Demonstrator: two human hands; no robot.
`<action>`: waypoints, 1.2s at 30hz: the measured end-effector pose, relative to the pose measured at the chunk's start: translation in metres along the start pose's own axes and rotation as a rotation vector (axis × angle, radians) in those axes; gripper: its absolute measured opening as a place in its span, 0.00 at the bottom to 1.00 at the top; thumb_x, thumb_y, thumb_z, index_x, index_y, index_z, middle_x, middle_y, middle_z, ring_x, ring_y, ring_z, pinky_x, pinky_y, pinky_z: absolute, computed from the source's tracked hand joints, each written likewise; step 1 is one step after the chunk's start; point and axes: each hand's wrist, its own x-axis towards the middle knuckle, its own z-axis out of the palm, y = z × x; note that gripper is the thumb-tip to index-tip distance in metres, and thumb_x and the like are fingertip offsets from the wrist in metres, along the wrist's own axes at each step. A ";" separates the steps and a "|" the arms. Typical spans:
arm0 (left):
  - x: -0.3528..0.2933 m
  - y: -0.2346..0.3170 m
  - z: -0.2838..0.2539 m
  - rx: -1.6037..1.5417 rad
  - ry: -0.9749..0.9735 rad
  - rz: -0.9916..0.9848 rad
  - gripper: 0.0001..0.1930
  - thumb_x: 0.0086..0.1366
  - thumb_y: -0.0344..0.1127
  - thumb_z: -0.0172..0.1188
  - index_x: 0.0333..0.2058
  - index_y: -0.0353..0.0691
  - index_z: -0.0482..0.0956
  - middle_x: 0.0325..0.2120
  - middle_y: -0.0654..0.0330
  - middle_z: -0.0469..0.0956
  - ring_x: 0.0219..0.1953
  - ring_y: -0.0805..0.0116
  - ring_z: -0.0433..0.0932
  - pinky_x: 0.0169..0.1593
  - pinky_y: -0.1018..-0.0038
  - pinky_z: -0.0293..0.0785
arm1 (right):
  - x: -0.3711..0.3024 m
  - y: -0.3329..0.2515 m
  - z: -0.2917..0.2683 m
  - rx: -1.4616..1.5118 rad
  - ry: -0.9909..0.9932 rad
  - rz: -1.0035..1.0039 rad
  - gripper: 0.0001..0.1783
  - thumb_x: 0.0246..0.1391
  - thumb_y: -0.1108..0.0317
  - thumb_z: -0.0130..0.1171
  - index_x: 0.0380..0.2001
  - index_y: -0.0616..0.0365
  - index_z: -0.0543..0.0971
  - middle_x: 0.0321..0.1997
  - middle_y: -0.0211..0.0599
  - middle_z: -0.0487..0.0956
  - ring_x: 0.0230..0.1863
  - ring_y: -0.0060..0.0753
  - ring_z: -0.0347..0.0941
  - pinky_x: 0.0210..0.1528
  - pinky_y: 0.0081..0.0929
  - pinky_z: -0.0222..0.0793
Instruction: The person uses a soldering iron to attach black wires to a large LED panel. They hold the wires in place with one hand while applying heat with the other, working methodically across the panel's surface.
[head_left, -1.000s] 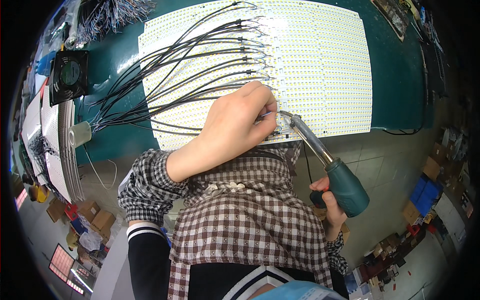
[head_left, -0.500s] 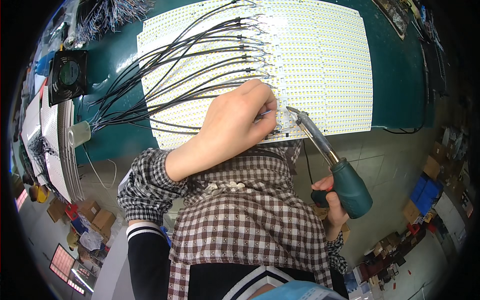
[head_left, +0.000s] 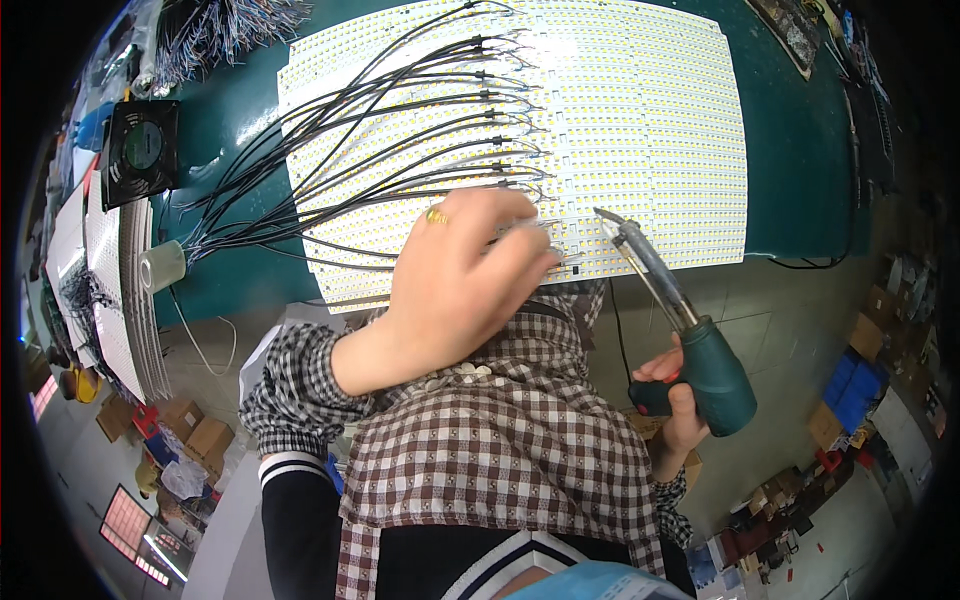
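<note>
My right hand [head_left: 678, 405] is wrapped round the grip of a soldering gun [head_left: 722, 385] with a dark green body. Its metal tip points up and left, close over a white LED panel [head_left: 690, 150] dotted with rows of small yellow chips. Over the panel's near edge is my left hand [head_left: 455, 285], a yellow ring on one finger. Its fingers are half bent and apart, slightly blurred, and I see nothing between them. Several black cables [head_left: 390, 125] run across the panel from the left. Their thin stripped wires [head_left: 535, 130] reach a seam near the middle; the lowest ends are partly behind my left hand.
A translucent plastic tube [head_left: 162, 268] gathers the cable ends on the green table [head_left: 240, 110]. A black square fan [head_left: 141, 150] and a stack of white panels [head_left: 135, 310] are at left. A wire bundle [head_left: 225, 25] lies at the far left. Cartons [head_left: 208, 442] stand on the floor.
My left hand has drawn back toward me and turned, its pinched fingers coming apart. The soldering gun has shifted slightly right, its tip away from the seam.
</note>
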 end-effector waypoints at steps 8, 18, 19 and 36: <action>-0.021 0.015 -0.009 -0.008 -0.272 -0.093 0.11 0.54 0.29 0.67 0.37 0.41 0.78 0.26 0.61 0.76 0.23 0.63 0.75 0.25 0.71 0.69 | 0.006 0.002 -0.001 0.003 -0.010 -0.108 0.35 0.58 0.57 0.58 0.52 0.84 0.64 0.32 0.46 0.76 0.31 0.38 0.76 0.33 0.32 0.79; -0.014 0.008 -0.010 -0.307 -0.253 -0.295 0.13 0.58 0.18 0.55 0.41 0.36 0.77 0.29 0.56 0.75 0.30 0.66 0.77 0.32 0.75 0.73 | 0.002 0.004 -0.005 -0.001 0.015 -0.106 0.36 0.58 0.56 0.58 0.52 0.85 0.64 0.32 0.46 0.76 0.31 0.38 0.76 0.33 0.32 0.79; -0.010 0.010 -0.009 -0.329 -0.240 -0.288 0.12 0.58 0.19 0.56 0.41 0.36 0.77 0.29 0.55 0.74 0.30 0.65 0.77 0.32 0.74 0.73 | 0.002 0.004 -0.006 0.003 0.012 -0.109 0.36 0.58 0.56 0.58 0.52 0.85 0.64 0.32 0.46 0.76 0.31 0.39 0.76 0.33 0.32 0.79; -0.013 -0.005 0.016 -0.298 -0.084 -0.222 0.07 0.59 0.34 0.57 0.32 0.40 0.70 0.27 0.54 0.72 0.27 0.51 0.76 0.29 0.59 0.71 | 0.017 0.004 -0.008 0.035 0.009 -0.027 0.24 0.63 0.59 0.50 0.54 0.68 0.69 0.35 0.40 0.76 0.33 0.32 0.74 0.33 0.30 0.77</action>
